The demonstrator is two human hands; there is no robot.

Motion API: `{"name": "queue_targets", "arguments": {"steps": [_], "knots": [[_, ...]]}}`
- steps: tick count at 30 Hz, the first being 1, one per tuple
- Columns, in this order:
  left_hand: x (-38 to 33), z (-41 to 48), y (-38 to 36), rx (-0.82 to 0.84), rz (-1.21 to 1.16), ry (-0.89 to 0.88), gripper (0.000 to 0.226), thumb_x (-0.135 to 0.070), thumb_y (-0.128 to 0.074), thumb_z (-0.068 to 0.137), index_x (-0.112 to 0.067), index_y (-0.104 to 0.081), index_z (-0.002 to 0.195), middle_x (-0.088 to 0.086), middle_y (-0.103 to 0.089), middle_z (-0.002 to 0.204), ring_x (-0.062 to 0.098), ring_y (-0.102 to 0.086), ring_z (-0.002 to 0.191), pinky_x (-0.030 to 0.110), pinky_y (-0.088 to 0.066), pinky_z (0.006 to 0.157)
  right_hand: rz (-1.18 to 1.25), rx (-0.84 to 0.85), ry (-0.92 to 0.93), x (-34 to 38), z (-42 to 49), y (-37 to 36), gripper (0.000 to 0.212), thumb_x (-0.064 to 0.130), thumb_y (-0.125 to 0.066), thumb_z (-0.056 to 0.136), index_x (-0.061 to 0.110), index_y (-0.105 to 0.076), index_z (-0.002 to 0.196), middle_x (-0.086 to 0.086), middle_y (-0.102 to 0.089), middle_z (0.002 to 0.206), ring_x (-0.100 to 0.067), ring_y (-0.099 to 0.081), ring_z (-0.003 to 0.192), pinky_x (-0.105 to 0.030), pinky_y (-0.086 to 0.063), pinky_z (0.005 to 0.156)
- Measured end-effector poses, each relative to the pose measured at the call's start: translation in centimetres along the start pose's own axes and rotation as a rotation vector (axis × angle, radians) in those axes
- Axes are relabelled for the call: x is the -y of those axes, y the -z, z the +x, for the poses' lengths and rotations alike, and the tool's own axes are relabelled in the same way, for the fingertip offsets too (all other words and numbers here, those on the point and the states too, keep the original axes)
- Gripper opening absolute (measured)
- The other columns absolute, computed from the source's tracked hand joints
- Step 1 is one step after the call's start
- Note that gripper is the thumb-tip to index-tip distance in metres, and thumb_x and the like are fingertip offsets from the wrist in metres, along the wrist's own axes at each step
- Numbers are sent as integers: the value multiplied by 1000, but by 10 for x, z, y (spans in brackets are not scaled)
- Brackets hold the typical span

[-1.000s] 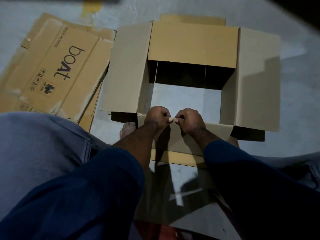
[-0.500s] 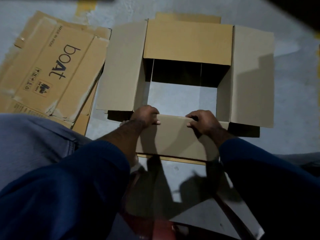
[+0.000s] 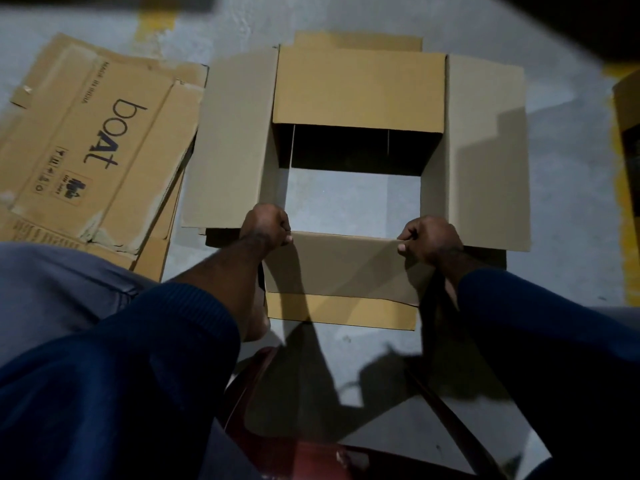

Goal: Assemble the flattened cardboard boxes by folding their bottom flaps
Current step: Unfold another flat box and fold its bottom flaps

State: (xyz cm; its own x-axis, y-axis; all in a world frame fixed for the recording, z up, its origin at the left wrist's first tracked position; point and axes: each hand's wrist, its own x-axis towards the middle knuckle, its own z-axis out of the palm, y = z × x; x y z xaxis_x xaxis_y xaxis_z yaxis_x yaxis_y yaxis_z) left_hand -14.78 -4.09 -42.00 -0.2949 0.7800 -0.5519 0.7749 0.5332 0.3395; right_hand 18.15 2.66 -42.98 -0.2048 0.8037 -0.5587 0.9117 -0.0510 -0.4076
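Note:
A brown cardboard box (image 3: 485, 150) stands opened up on the grey floor, and the floor shows through its middle. Its left flap (image 3: 228, 143), right flap and far flap (image 3: 356, 88) are spread outward. The near flap (image 3: 343, 265) lies toward me. My left hand (image 3: 265, 225) grips that flap's top edge at the left corner. My right hand (image 3: 429, 237) grips the same edge at the right corner, thumb on its face. Dark blue sleeves cover both forearms.
A stack of flattened cardboard boxes (image 3: 86, 147), the top one printed "boat", lies on the floor to the left, touching the open box's left flap. My bare foot (image 3: 256, 320) rests below the box. Another cardboard piece (image 3: 628, 133) shows at the right edge.
My hands were pinched together at the middle of the near flap's edge. They have slid apart to its two corners. The view has shifted a little.

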Motion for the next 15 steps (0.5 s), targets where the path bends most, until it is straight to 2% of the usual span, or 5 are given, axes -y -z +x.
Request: {"name": "queue_targets", "arguments": {"steps": [4, 6, 9, 12, 15], "knots": [[1, 4, 0, 52, 58, -44, 15, -16, -88, 77, -17, -75, 85, 2, -71, 90, 19, -66, 88, 33, -56, 78, 67, 30, -14, -2, 1, 6, 14, 24, -88, 79, 31, -76, 80, 15, -71, 86, -7, -66, 84, -29, -54, 76], [-6, 0, -7, 101, 72, -102, 16, -23, -84, 82, -20, -74, 94, -1, -68, 96, 18, -63, 92, 34, -54, 78, 78, 46, -21, -4, 0, 3, 17, 23, -88, 79, 33, -74, 81, 15, -71, 88, -8, -66, 87, -28, -53, 75], [-29, -8, -29, 174, 42, -281, 26, -27, -79, 87, -20, -76, 111, 0, -69, 109, 21, -62, 100, 37, -53, 90, 70, 120, -19, -3, -1, 6, 21, 16, -89, 76, 29, -75, 85, 9, -72, 93, -14, -68, 92, -33, -58, 82], [-45, -5, -40, 155, 51, -358, 26, -18, -77, 88, -11, -77, 113, 9, -73, 113, 27, -66, 107, 28, -49, 90, -10, 183, -5, -6, 2, 24, 28, 2, -89, 72, 17, -79, 94, 2, -73, 95, -16, -69, 91, -35, -60, 85], [-47, 0, -40, 139, 14, -323, 26, -14, -81, 85, -8, -78, 111, 9, -74, 111, 23, -67, 102, 25, -48, 86, -214, 143, -10, -8, -1, 31, 22, 6, -88, 74, 20, -76, 87, 3, -70, 89, -13, -65, 83, -33, -57, 79]]}}
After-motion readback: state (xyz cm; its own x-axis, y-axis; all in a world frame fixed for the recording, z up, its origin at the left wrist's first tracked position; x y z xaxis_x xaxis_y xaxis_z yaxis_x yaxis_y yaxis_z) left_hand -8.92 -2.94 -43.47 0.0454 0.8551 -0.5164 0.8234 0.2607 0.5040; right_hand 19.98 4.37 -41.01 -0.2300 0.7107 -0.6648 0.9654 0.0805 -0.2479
